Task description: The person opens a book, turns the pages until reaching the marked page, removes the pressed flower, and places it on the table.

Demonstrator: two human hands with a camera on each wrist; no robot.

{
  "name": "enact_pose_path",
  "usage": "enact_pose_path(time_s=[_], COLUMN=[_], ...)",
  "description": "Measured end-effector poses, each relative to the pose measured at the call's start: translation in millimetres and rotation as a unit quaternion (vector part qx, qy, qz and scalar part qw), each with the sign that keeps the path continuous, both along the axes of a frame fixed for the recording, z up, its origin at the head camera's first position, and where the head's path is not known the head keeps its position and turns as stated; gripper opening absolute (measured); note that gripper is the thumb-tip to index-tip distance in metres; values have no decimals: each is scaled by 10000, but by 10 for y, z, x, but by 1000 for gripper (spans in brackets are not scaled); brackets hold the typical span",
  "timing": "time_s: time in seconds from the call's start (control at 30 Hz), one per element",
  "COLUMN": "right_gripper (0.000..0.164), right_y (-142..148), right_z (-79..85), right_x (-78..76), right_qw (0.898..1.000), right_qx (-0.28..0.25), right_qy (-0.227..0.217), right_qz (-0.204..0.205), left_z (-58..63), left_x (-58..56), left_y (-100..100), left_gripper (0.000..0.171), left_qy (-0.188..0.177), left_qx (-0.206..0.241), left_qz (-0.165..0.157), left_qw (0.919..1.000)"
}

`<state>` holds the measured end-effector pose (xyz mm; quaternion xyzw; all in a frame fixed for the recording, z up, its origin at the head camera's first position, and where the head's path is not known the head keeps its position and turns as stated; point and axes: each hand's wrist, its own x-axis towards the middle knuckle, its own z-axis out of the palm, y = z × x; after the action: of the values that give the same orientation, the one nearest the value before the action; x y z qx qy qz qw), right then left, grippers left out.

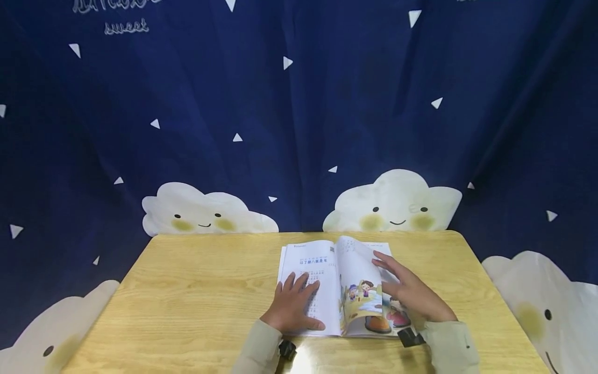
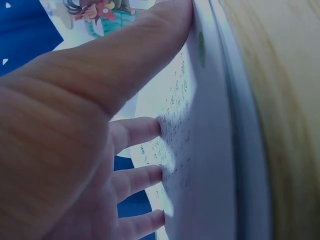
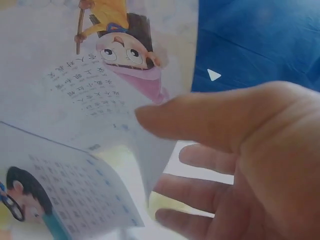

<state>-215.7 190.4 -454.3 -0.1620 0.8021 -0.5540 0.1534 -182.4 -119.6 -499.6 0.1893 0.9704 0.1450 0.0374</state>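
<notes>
A picture book (image 1: 315,296) lies spread on the wooden table. Across its left page rests my left hand (image 1: 294,306), fingers spread and thumb toward the lower edge; in the left wrist view the fingertips (image 2: 152,127) meet the printed text. One illustrated page (image 1: 357,270) stands lifted and curved near the spine. At its free edge is my right hand (image 1: 413,293), fingers extended. The right wrist view shows the thumb (image 3: 165,117) against the raised page (image 3: 115,65), the other fingers apart from it beyond the page edge.
The wooden table (image 1: 187,291) extends left and right of the book. Behind it hangs a dark blue curtain (image 1: 299,114) with white triangles and smiling clouds. Dark wrist devices sit at both sleeves, the left one (image 1: 287,349) close to the book's lower edge.
</notes>
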Motion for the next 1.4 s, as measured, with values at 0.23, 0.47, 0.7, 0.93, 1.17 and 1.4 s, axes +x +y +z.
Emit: enact_pose_path(time_s=[0.23, 0.47, 0.7, 0.93, 1.17, 1.4], right_gripper=[75, 87, 75, 70, 80, 75], right_y=[71, 19, -195, -434, -584, -654], right_z=[70, 102, 22, -115, -215, -208], right_x=[-29, -3, 41, 13, 61, 92], right_qw=[9975, 9986, 9990, 9932, 9817, 9640], right_qx=[236, 299, 421, 930, 1631, 2135], right_qy=[658, 403, 80, 529, 898, 1515], right_qz=[-79, -181, 124, 460, 403, 465], left_z=[71, 19, -20, 4, -2, 17], left_x=[-12, -10, 6, -11, 2, -30], left_y=[-21, -12, 26, 18, -9, -34], left_gripper=[98, 97, 99, 97, 97, 97], left_qy=[-62, -133, -180, -203, -216, 119], left_qx=[51, 116, 100, 12, 21, -134], left_qz=[8, 64, 69, 118, 102, -47], left_qw=[10000, 9998, 9998, 9997, 9997, 9998])
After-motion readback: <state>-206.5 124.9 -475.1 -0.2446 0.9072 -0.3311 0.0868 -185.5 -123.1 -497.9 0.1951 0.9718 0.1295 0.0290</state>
